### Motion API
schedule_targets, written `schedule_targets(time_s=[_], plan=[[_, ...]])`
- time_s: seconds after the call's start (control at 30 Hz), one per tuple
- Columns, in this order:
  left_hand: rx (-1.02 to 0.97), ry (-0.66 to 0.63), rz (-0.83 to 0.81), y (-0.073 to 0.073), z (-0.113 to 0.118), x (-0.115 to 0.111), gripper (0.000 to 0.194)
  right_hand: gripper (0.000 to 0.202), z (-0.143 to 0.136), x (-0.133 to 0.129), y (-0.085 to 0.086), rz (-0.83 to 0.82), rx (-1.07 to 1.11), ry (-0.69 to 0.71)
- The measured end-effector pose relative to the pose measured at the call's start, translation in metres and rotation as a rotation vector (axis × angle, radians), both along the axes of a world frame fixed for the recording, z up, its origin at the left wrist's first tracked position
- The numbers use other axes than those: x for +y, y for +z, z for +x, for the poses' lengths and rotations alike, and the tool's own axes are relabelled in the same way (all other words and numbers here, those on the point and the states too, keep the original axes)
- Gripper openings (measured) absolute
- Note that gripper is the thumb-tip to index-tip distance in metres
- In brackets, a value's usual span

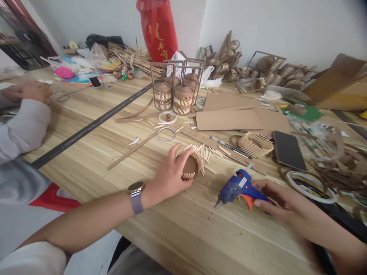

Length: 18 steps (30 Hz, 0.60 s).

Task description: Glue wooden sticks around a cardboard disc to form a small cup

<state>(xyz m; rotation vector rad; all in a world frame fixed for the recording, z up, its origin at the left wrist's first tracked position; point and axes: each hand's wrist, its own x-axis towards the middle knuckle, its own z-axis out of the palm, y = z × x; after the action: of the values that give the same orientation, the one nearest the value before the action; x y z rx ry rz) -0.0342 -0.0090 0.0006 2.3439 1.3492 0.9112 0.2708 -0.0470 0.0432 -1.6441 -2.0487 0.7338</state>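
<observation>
My left hand (169, 172) curls around a small round basket (190, 165) with a cardboard bottom and a wall of short wooden sticks, resting on the table. Right beside it lies a pile of loose wooden sticks (207, 154). In my right hand (272, 196) is a blue hot glue gun (233, 187) with an orange trigger, its nozzle pointing down and left just above the tabletop. A ring of slanted sticks (255, 144) sits farther back, beyond the glue gun.
Lidded stick jars in frames (183, 93) stand at the back. Nearer are cardboard sheets (229, 119), a pen (228, 144), a dark phone (289, 150), white tape rings (311, 187) and brown strips. At the left, another person's hands (36, 91) are over the table, past a dark strip (94, 124).
</observation>
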Motion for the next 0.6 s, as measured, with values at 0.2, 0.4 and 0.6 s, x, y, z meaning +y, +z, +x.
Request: schedule_targets(time_s=[0.2, 0.4, 0.6], plan=[[0.001, 0.003, -0.02, 0.001, 0.0, 0.0, 0.091, 0.037, -0.014, -0.008, -0.019, -0.195, 0.326, -0.103], [0.001, -0.002, -0.015, 0.002, 0.0, -0.001, 0.09, 0.037, -0.038, -0.008, -0.034, -0.095, 0.253, -0.07], [0.003, -0.002, -0.019, 0.003, 0.0, -0.002, 0.089, 0.023, -0.058, -0.012, -0.035, 0.045, 0.09, 0.024]])
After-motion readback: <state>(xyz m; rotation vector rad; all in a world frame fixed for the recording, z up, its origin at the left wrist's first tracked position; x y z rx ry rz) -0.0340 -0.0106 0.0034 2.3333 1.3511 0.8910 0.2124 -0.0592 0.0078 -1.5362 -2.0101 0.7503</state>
